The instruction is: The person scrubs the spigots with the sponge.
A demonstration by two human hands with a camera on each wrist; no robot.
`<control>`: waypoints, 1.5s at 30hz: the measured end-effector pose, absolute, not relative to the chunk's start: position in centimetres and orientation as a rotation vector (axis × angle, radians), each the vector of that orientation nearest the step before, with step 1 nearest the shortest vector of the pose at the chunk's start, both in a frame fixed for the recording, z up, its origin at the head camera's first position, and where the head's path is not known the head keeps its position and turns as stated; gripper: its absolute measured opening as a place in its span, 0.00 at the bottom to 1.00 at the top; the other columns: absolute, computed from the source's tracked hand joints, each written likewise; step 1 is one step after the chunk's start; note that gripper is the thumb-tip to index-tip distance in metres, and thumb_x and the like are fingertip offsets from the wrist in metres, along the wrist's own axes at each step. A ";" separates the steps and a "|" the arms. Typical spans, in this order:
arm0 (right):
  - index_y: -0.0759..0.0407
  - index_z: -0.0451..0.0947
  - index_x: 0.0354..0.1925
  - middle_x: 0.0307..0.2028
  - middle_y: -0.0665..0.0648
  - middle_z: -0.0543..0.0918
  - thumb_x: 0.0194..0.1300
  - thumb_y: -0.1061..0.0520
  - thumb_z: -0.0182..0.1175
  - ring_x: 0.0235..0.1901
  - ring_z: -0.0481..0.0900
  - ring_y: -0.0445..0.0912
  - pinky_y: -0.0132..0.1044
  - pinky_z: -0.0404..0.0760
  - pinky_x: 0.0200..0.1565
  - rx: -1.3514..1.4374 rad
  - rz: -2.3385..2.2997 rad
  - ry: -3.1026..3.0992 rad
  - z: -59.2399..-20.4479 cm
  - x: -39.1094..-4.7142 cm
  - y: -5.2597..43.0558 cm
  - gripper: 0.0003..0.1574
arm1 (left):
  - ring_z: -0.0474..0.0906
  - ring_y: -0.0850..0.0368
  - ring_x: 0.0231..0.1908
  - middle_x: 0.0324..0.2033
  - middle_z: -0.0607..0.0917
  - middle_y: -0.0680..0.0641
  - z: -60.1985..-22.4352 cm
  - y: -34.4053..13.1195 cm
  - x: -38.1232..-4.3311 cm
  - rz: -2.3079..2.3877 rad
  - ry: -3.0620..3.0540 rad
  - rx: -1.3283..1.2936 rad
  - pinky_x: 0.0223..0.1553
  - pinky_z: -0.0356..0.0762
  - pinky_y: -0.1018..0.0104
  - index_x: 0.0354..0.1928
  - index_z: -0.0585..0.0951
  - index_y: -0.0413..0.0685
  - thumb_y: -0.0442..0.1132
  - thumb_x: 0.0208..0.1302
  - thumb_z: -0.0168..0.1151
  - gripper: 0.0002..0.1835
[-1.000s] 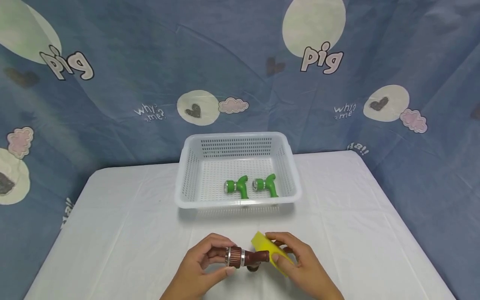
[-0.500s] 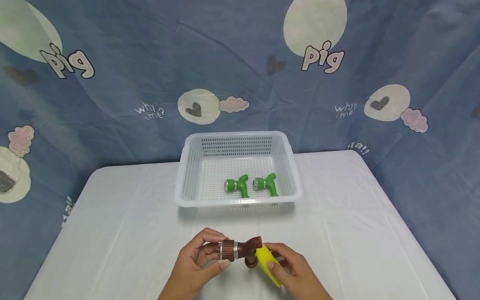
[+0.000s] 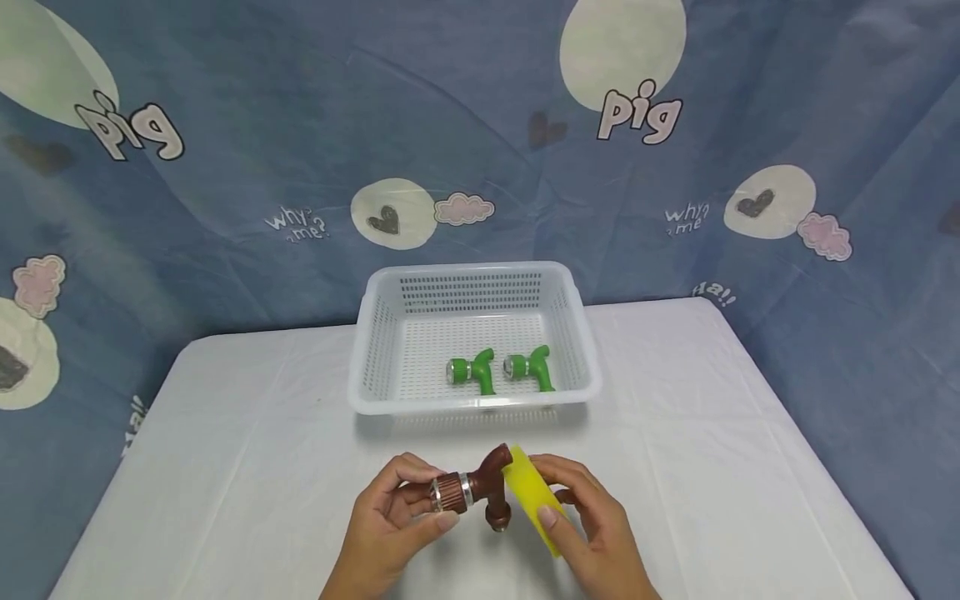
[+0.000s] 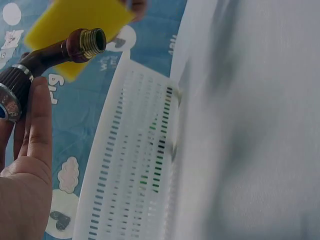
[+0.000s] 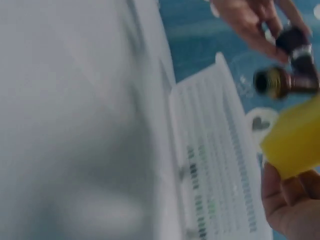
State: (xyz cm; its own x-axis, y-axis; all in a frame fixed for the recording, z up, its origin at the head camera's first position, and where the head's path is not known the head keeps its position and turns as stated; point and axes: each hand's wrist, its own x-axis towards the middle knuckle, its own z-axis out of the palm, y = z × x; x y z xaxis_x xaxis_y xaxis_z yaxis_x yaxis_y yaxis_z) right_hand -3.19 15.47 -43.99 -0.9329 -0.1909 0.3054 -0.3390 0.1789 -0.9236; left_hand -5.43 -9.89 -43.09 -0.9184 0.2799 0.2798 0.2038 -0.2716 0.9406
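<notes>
My left hand (image 3: 390,521) grips a brown tap (image 3: 491,479) by its ribbed knob, with silver rings showing at both ends of the knob. The tap is held above the white cloth, its curved spout up and its threaded inlet (image 4: 92,41) towards me. My right hand (image 3: 596,525) pinches a flat yellow sponge (image 3: 534,504) between thumb and fingers. One end of the sponge is right at the tap's spout tip. In the right wrist view the sponge (image 5: 295,142) overlaps part of the tap (image 5: 295,82).
Beyond the hands a white plastic basket (image 3: 476,406) stands on the cloth-covered table (image 3: 262,467). Inside it lie two green taps, the left one (image 3: 482,375) and the right one (image 3: 538,369). A blue printed curtain (image 3: 480,100) hangs behind the table.
The tap has turned so its spout points up and away, and its inlet now shows lower down. The sponge dropped below the spout, then came back up to the spout tip.
</notes>
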 end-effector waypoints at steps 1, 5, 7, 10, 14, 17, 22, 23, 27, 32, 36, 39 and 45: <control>0.54 0.71 0.62 0.59 0.55 0.75 0.66 0.67 0.59 0.54 0.75 0.48 0.36 0.78 0.43 0.548 1.822 -2.307 -43.4 -3.1 15.1 0.28 | 0.80 0.47 0.46 0.45 0.74 0.36 -43.1 -9.8 -5.4 2.396 1.867 0.625 0.44 0.82 0.59 0.50 0.71 0.31 0.18 0.55 0.64 0.21; 0.57 0.72 0.61 0.59 0.57 0.75 0.58 0.68 0.65 0.53 0.76 0.46 0.36 0.79 0.40 0.573 1.652 -2.335 -42.1 -2.6 14.0 0.32 | 0.80 0.47 0.46 0.46 0.74 0.36 -43.2 -9.7 -5.4 2.458 1.833 0.658 0.46 0.81 0.58 0.50 0.69 0.28 0.16 0.57 0.60 0.19; 0.54 0.74 0.59 0.59 0.55 0.76 0.56 0.66 0.68 0.54 0.75 0.45 0.36 0.80 0.41 0.568 1.578 -2.367 -42.8 -2.4 14.0 0.32 | 0.80 0.46 0.47 0.46 0.74 0.35 -43.2 -9.9 -5.4 2.480 1.824 0.657 0.47 0.81 0.58 0.50 0.69 0.27 0.15 0.57 0.59 0.19; 0.46 0.75 0.58 0.59 0.49 0.75 0.55 0.62 0.71 0.55 0.74 0.43 0.35 0.80 0.45 0.532 1.521 -2.431 -44.8 -2.2 14.3 0.33 | 0.80 0.45 0.47 0.46 0.74 0.35 -43.2 -10.1 -5.4 2.487 1.833 0.618 0.47 0.80 0.57 0.49 0.69 0.28 0.16 0.58 0.59 0.18; 0.42 0.74 0.59 0.59 0.45 0.75 0.58 0.57 0.70 0.55 0.74 0.42 0.35 0.80 0.48 0.530 1.489 -2.472 -46.1 -2.0 14.8 0.31 | 0.81 0.45 0.47 0.47 0.74 0.35 -43.1 -10.3 -5.5 2.508 1.838 0.624 0.47 0.81 0.58 0.49 0.69 0.26 0.15 0.57 0.58 0.18; 0.45 0.75 0.59 0.57 0.47 0.77 0.59 0.58 0.69 0.53 0.75 0.43 0.34 0.80 0.48 0.545 1.482 -2.462 -46.5 -1.8 15.1 0.30 | 0.81 0.46 0.47 0.47 0.74 0.36 -43.0 -10.4 -5.6 2.538 1.832 0.624 0.46 0.81 0.60 0.48 0.68 0.24 0.14 0.57 0.56 0.17; 0.46 0.75 0.59 0.56 0.47 0.77 0.61 0.57 0.68 0.52 0.75 0.43 0.32 0.79 0.49 0.505 1.499 -2.471 -46.6 -1.7 15.2 0.28 | 0.82 0.49 0.46 0.46 0.74 0.41 -42.8 -10.6 -5.6 2.579 1.827 0.574 0.45 0.82 0.60 0.47 0.67 0.25 0.13 0.57 0.55 0.16; 0.45 0.75 0.59 0.57 0.46 0.77 0.61 0.57 0.68 0.53 0.75 0.42 0.32 0.79 0.48 0.489 1.502 -2.480 -46.6 -1.7 15.1 0.28 | 0.82 0.48 0.46 0.46 0.74 0.41 -42.7 -10.6 -5.6 2.587 1.827 0.576 0.45 0.82 0.59 0.47 0.67 0.24 0.13 0.57 0.55 0.16; 0.44 0.74 0.60 0.57 0.45 0.77 0.62 0.56 0.67 0.53 0.74 0.42 0.33 0.79 0.49 0.476 1.507 -2.492 -46.7 -1.6 14.8 0.28 | 0.83 0.46 0.44 0.44 0.74 0.40 -42.6 -10.6 -5.6 2.634 1.809 0.583 0.43 0.82 0.56 0.47 0.67 0.23 0.12 0.58 0.52 0.15; 0.44 0.74 0.60 0.57 0.46 0.76 0.63 0.56 0.66 0.53 0.74 0.42 0.34 0.79 0.51 0.521 1.532 -2.500 -46.9 -1.2 14.3 0.28 | 0.83 0.42 0.43 0.43 0.75 0.38 -42.7 -10.5 -5.6 2.680 1.803 0.528 0.43 0.82 0.53 0.47 0.67 0.22 0.13 0.60 0.51 0.14; 0.46 0.73 0.60 0.57 0.47 0.77 0.60 0.61 0.68 0.52 0.75 0.43 0.33 0.79 0.44 0.498 1.540 -2.419 -46.7 -1.3 14.2 0.31 | 0.83 0.42 0.42 0.44 0.75 0.37 -42.7 -10.4 -5.5 2.683 1.810 0.414 0.43 0.82 0.52 0.47 0.67 0.23 0.15 0.61 0.53 0.13; 0.50 0.73 0.61 0.58 0.50 0.77 0.58 0.64 0.68 0.52 0.75 0.44 0.33 0.78 0.41 0.491 1.549 -2.348 -46.6 -1.6 14.2 0.33 | 0.83 0.40 0.42 0.44 0.74 0.37 -42.7 -10.2 -5.4 2.682 1.798 0.331 0.43 0.81 0.49 0.47 0.68 0.25 0.17 0.62 0.54 0.13; 0.50 0.73 0.61 0.58 0.51 0.76 0.60 0.62 0.67 0.53 0.74 0.45 0.32 0.78 0.45 0.544 1.539 -2.367 -46.9 -1.6 14.0 0.31 | 0.83 0.39 0.41 0.45 0.74 0.37 -42.6 -10.0 -5.3 2.674 1.781 0.327 0.43 0.81 0.47 0.47 0.68 0.28 0.17 0.62 0.54 0.12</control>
State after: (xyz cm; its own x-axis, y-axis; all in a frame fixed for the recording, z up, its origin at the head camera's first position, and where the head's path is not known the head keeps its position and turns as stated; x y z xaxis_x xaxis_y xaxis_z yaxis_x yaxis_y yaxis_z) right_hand -1.56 13.97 -46.89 -0.8943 -0.1648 0.4159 -0.4470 0.3667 -0.8159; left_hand -5.34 -10.01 -42.60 -0.9758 0.0389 0.2154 0.1837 -0.3890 0.9027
